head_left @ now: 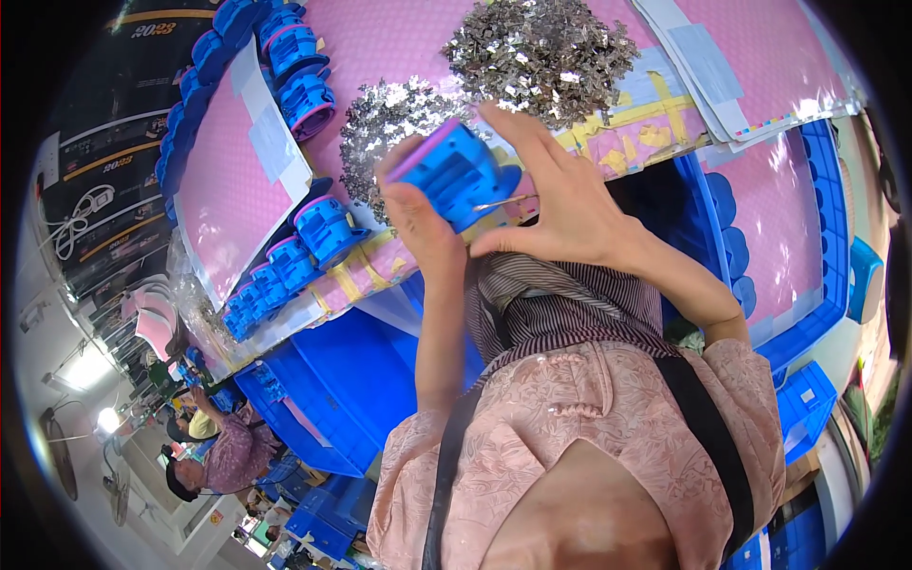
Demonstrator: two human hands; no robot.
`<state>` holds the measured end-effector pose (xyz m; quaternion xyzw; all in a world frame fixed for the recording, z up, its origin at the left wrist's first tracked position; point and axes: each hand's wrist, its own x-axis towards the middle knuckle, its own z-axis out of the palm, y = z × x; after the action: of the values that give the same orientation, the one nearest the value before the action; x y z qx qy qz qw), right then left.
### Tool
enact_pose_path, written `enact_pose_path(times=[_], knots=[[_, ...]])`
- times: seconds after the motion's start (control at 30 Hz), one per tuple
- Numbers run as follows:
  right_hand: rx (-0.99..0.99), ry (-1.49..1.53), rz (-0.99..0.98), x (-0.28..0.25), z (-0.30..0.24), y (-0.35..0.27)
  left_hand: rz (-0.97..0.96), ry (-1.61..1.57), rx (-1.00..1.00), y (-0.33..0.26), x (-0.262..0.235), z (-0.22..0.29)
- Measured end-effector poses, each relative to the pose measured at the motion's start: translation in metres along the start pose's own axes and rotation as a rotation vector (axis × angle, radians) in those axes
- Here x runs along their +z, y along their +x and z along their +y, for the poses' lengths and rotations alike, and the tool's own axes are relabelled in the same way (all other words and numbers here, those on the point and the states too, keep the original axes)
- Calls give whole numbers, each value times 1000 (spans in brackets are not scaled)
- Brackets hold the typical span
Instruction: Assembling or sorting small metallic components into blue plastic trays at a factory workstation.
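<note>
The left hand (pixel 426 220) pinches a blue, pink-rimmed plastic housing (pixel 450 179), probably light, stiff, best gripped by its sides, the right hand (pixel 581 207) spread.

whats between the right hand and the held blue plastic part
In the head view, a thin metal rod; whether it touches the blue part is unclear.

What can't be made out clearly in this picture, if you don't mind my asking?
All in the head view:
Tool: its other end, hidden by the right hand.
Left hand: some fingers, hidden by the blue part.
Blue part: far side, turned away; fine detail, blurred.
Larger pile: single pieces, too small.
</note>
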<state>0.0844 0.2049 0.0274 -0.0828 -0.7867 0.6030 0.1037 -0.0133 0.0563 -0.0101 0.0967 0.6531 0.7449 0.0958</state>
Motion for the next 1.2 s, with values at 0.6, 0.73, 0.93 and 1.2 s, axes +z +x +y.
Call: enact_pose_path(times=[0.6, 0.73, 0.93, 1.2], knots=[[-334, -136, -35, -14, -17, -13, -477, -505, -854, -31, -22, 30], [-325, -125, -55, -10, -20, -10, -479, -511, -851, -33, -23, 41], [-390, -88, -39, -3, -22, -4, -487, -491, -853, -34, -23, 55], [-336, -107, -114, -4, -33, -2, -523, -548, -825, -33, -31, 50]])
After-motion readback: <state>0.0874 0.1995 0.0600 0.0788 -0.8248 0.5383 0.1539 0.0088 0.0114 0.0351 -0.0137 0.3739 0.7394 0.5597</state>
